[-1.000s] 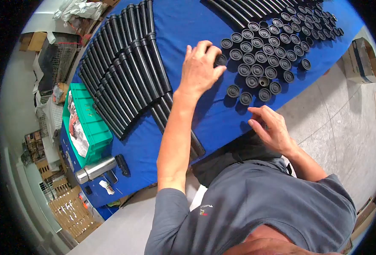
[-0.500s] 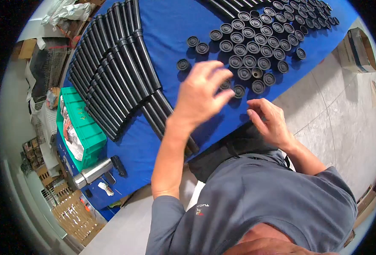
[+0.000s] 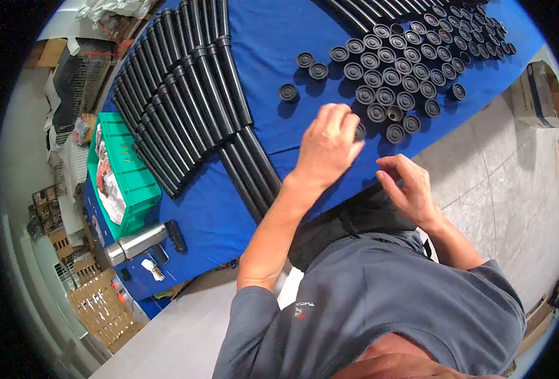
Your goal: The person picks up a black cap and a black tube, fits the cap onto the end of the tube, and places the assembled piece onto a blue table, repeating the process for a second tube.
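My left hand [image 3: 330,145] is over the blue cloth, its fingers drawn together on a round black cap [image 3: 360,131] that is partly hidden by the fingertips. Just beyond and to the right lie several more round black caps with ringed tops [image 3: 395,133], grouped closely on the cloth. My right hand [image 3: 409,189] hovers near the table's front edge, fingers curled with a gap to the thumb and nothing held. Three separate caps sit to the upper left of the group, one of them [image 3: 288,92] nearest the tubes.
Rows of black tubes [image 3: 191,95] fan out on the left of the blue table [image 3: 197,221], with more tubes [image 3: 349,16] at the far edge. A green crate [image 3: 142,183], a metal cylinder [image 3: 142,241] and a white bundle [image 3: 152,270] are at the left. A cardboard box [image 3: 535,95] stands at right.
My left hand's fingers, spread before, have come together around a cap, and the hand sits lower and farther right. My right hand has barely moved. The whole view has shifted slightly.
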`<control>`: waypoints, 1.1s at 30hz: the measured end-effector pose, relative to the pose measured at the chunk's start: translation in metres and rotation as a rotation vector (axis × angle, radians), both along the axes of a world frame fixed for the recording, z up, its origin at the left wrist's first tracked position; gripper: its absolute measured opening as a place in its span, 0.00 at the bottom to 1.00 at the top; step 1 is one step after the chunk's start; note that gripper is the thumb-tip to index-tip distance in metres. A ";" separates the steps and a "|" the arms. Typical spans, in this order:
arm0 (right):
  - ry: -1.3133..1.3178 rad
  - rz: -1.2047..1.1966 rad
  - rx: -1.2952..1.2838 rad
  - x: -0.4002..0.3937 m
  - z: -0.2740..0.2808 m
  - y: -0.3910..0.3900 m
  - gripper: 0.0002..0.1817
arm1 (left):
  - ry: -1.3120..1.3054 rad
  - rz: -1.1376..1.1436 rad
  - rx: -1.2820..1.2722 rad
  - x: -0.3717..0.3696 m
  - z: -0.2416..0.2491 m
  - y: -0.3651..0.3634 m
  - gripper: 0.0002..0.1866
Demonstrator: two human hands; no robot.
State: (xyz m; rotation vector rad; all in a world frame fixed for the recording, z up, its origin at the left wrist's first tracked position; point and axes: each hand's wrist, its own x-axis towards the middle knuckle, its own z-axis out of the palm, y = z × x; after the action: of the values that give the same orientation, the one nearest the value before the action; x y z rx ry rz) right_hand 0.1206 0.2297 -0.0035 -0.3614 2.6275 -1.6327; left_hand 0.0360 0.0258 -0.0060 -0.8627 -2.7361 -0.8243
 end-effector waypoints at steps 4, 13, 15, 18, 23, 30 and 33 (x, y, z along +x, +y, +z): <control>-0.054 0.029 -0.020 0.001 0.002 -0.002 0.10 | 0.057 0.173 -0.006 -0.026 0.007 -0.013 0.23; -0.034 0.048 -0.002 0.000 0.000 -0.001 0.11 | 0.098 0.228 -0.007 -0.029 0.005 -0.008 0.25; -0.032 0.049 -0.007 0.000 -0.001 -0.001 0.11 | 0.167 0.225 0.041 -0.028 0.015 -0.016 0.24; -0.022 0.045 -0.024 0.000 0.000 -0.001 0.10 | 0.169 0.321 0.145 -0.032 0.023 -0.043 0.18; -0.025 0.077 -0.005 -0.001 -0.001 -0.003 0.10 | -0.008 0.298 -0.143 -0.051 0.012 -0.075 0.27; 0.005 0.084 -0.015 0.000 0.002 -0.003 0.09 | -0.081 0.323 -0.085 -0.051 0.000 -0.078 0.22; -0.013 0.084 -0.012 -0.001 0.001 -0.002 0.09 | -0.109 0.324 -0.023 -0.017 0.024 -0.073 0.21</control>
State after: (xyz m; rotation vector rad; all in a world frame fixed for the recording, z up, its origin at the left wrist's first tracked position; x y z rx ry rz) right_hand 0.1199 0.2278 -0.0025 -0.4532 2.5572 -1.6202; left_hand 0.0185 -0.0470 0.0183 -0.3695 -2.8740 -0.7944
